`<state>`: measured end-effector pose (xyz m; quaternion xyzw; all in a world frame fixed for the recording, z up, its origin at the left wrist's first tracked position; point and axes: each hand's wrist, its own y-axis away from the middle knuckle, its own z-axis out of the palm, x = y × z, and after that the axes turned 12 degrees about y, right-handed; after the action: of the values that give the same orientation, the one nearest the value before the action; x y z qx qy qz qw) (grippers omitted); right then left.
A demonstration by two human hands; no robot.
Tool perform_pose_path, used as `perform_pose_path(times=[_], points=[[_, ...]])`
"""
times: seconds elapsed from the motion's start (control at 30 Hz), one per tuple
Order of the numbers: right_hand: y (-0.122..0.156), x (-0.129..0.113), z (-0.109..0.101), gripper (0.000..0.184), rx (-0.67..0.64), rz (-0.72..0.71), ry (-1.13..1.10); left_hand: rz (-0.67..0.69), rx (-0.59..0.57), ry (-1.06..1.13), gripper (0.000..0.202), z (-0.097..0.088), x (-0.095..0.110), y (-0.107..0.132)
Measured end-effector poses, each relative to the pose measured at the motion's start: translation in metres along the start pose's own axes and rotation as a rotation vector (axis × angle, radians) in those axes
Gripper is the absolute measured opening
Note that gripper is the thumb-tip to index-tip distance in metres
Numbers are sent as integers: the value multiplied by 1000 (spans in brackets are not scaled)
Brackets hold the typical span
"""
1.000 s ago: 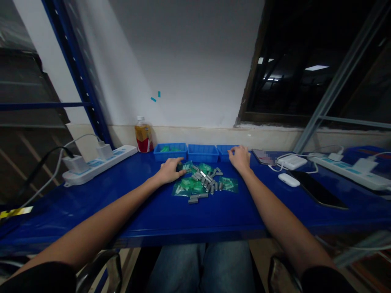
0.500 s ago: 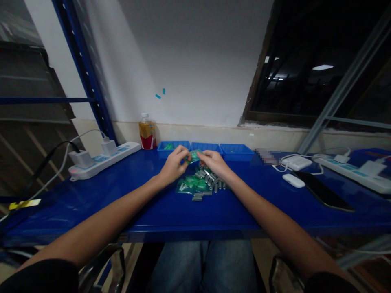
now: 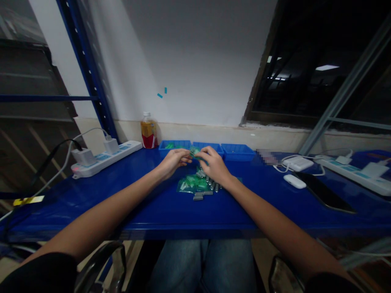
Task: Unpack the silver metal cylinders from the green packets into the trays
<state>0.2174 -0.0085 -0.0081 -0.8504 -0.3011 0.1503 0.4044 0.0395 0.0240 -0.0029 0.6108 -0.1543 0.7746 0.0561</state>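
Note:
Above the middle of the blue table, both hands are at a small green-tinted plastic bag [image 3: 194, 151]. My left hand [image 3: 174, 163] has its thumb and index finger closed at the bag's left edge, its other fingers loosely curled. From the other side, my right hand [image 3: 213, 165] pinches the bag between thumb and fingers. Below them lies a pile of short silver metal cylinders [image 3: 210, 181], partly covered by my right hand. Several green bags [image 3: 191, 183] with small pieces inside lie left of the pile. Two or so cylinders [image 3: 198, 196] lie in front.
Along the wall stand three blue trays: the left tray [image 3: 165, 152] with green items, the middle tray [image 3: 207, 145] and the right tray [image 3: 238, 154]. A drink bottle [image 3: 148, 132] and power strip [image 3: 106, 158] are left; a phone [image 3: 325, 193] and white earbud case [image 3: 295, 181] right.
My left fingers have straightened from a tight curl at the bag. My right hand has turned and its fingers are more bent. The view has shifted slightly.

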Motion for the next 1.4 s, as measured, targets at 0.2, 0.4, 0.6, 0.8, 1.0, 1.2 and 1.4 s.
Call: perform_pose_path(times=[0.2, 0.4, 0.6, 0.8, 1.0, 1.2, 1.4], points=[[-5, 16, -2, 18, 39, 114, 78, 4, 181, 10, 6, -13, 21, -23], [7, 61, -12, 15, -305, 270, 120, 61, 379, -75, 8, -49, 30, -56], [15, 61, -6, 30, -515, 187, 64, 182, 430, -332, 36, -47, 5, -38], [8, 50, -4, 10, -408, 201, 48, 562, 152, -1009, 39, -27, -5, -19], [2, 42, -8, 15, -99, 225, 215, 441, 132, -1270, 48, -49, 5, -34], [-1, 29, -12, 17, -11, 317, 242, 222, 71, -1260, 48, -60, -1, -53], [2, 23, -10, 16, 58, 277, 69, 414, 190, -1032, 38, -40, 6, -32]])
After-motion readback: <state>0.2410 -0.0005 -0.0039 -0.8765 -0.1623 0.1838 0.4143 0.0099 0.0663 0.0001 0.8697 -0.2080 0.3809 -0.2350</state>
